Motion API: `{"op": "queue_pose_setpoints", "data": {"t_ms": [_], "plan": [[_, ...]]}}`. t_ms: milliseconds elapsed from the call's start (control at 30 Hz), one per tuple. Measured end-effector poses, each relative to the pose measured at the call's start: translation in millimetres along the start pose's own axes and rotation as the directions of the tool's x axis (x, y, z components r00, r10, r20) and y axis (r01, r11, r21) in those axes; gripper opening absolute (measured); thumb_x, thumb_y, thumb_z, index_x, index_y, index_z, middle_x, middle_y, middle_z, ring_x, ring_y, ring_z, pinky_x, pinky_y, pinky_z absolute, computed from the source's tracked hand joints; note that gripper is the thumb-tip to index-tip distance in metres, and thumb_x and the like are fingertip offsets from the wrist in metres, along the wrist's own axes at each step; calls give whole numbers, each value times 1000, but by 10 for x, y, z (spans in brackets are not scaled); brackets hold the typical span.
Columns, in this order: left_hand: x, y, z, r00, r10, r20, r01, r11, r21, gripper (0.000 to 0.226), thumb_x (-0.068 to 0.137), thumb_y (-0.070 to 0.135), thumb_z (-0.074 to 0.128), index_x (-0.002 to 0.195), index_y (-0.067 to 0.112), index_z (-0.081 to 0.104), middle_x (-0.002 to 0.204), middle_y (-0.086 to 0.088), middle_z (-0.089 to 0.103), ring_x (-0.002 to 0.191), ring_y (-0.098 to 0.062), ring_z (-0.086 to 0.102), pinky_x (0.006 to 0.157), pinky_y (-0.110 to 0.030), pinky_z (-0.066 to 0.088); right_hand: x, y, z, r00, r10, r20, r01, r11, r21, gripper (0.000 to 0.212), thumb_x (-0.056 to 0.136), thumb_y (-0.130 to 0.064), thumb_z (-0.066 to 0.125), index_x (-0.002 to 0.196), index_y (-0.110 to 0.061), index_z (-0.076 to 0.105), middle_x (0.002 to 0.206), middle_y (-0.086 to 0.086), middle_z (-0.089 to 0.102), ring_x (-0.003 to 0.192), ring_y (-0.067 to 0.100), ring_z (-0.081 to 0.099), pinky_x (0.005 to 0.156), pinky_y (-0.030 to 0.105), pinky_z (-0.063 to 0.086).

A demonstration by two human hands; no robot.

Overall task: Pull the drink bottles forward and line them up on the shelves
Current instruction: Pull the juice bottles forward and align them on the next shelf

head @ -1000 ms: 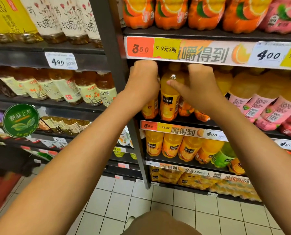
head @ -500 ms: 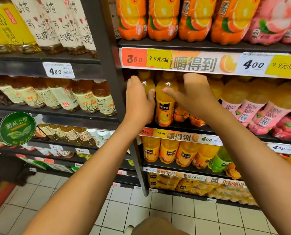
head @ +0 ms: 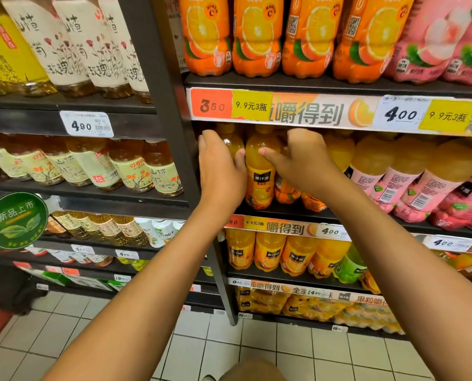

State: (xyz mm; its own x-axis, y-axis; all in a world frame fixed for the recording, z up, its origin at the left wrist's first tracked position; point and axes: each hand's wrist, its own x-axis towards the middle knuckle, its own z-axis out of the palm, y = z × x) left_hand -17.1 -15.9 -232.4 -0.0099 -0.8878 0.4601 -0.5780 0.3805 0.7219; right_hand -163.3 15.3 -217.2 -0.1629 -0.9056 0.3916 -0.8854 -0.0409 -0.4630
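On the middle shelf (head: 284, 213), small orange juice bottles stand at the left end. My left hand (head: 221, 171) wraps the leftmost orange juice bottle (head: 233, 143), whose shoulder shows above my fingers. Beside it a second orange juice bottle (head: 261, 174) with a black label stands upright at the shelf front. My right hand (head: 306, 163) grips a third orange bottle (head: 284, 189), mostly hidden under the palm, and its thumb touches the second bottle. Pink-labelled bottles (head: 394, 182) lean further right on the same shelf.
A price rail (head: 284, 111) hangs just above my hands. Large orange bottles (head: 257, 37) fill the shelf above, and more juice bottles (head: 284, 254) the shelf below. A dark upright post (head: 171, 133) borders the bay on the left, with tea bottles (head: 92, 166) beyond. Tiled floor lies below.
Both hands have come down from the bottle tops under the price rail to the bottles' sides. The leftmost bottle's shoulder now shows beside my left hand.
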Motion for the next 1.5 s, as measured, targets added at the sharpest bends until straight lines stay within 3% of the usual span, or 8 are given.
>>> {"op": "queue_pose_setpoints", "data": {"t_ms": [133,367,500,833,1033,1233,1367,1500], "plan": [[-26,-18,-17,999,43,17,-42,999,-15,32,89,16,67,101,15,37,104,2,40,87,-6,37,70,-2,31,-49,-20,-46,999,-34,-32,33,999,-14,39,91,-41,66,78,-11,46,66,-9,35,71,17,42,52,18,26],[-89,50,-30,936,352,-23,-344,925,160,21,94,26,55,95,7,45,97,-10,44,92,-25,43,79,-39,42,-467,230,-290,968,-123,-217,149,983,106,11,98,-19,58,102,-9,57,85,-8,51,84,-10,53,71,10,40],[-111,107,58,809,588,12,-546,743,388,21,97,24,48,93,4,53,89,-12,50,82,-29,44,80,-41,39,-756,494,-431,928,-204,-312,220,975,17,34,97,-9,56,131,-3,53,117,7,59,106,11,55,92,13,38],[-53,607,254,771,523,364,-623,498,603,18,68,12,75,66,14,57,57,-7,59,50,-29,57,54,-29,27,-630,680,-631,937,-165,-307,41,927,-373,25,98,-31,55,95,-7,54,89,15,54,82,33,49,71,36,40],[35,657,340,759,549,349,-649,598,470,36,77,23,77,53,11,52,46,-9,50,43,-31,55,48,-24,28,-468,584,-636,962,-134,-237,23,908,-419,36,97,-46,51,75,-18,47,77,16,63,72,39,59,67,42,44],[134,651,523,842,406,354,-533,727,434,29,94,26,54,69,14,46,64,-6,44,76,-37,61,58,-33,31,-379,601,-625,967,-142,-212,54,926,-374,42,95,-43,59,70,-12,47,72,19,61,66,36,58,57,33,35],[221,634,564,861,337,381,-486,767,420,26,95,27,52,90,4,64,92,-17,65,92,-39,61,66,-35,33,-325,601,-574,982,-50,-182,-13,944,-329,39,94,-33,62,78,3,60,81,25,61,77,42,59,62,43,44],[225,598,547,862,321,392,-471,794,384,30,95,32,54,78,7,59,90,-17,66,92,-38,60,67,-34,33,-296,623,-573,980,-4,-200,-46,969,-242,33,91,-24,65,90,8,63,93,29,63,88,44,59,72,45,45]]}}
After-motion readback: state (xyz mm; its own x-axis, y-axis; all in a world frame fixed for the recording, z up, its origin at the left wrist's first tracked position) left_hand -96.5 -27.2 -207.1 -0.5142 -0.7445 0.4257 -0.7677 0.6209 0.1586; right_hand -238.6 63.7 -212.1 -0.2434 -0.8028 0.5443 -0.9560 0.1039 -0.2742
